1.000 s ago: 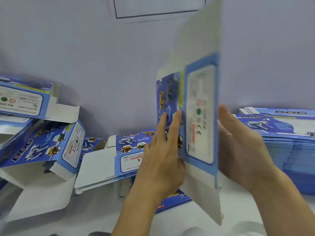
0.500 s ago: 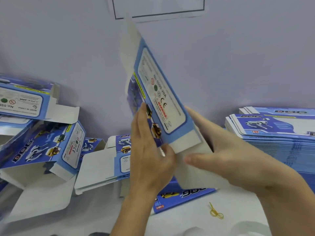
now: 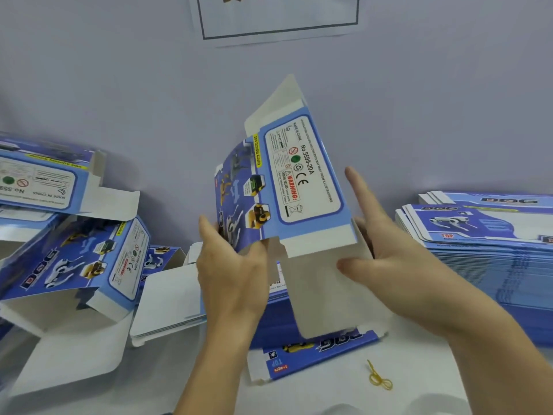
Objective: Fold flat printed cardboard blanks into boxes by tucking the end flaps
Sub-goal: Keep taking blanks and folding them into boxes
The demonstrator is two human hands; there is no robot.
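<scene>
A blue printed box blank (image 3: 278, 190) stands opened into a sleeve, tilted, its white warning panel facing forward. Its long white end flap (image 3: 323, 295) hangs down untucked. More flat blanks (image 3: 490, 235) lie stacked at right.

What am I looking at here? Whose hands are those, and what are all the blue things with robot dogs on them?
There is no machine here, just a person working. The picture comes from a camera worn on their head, so you look down at their own two hands. The left hand grips one edge of a blue cardboard box held up in the air. The right hand presses on its big white end flap, with the fingers fairly straight. The box is opened into shape, but this flap is not tucked in yet. On the white table, at the right, sits a tall stack of flat blanks waiting to be folded. At the left lie boxes already opened up. A small yellow rubber band lies near the front.
</scene>
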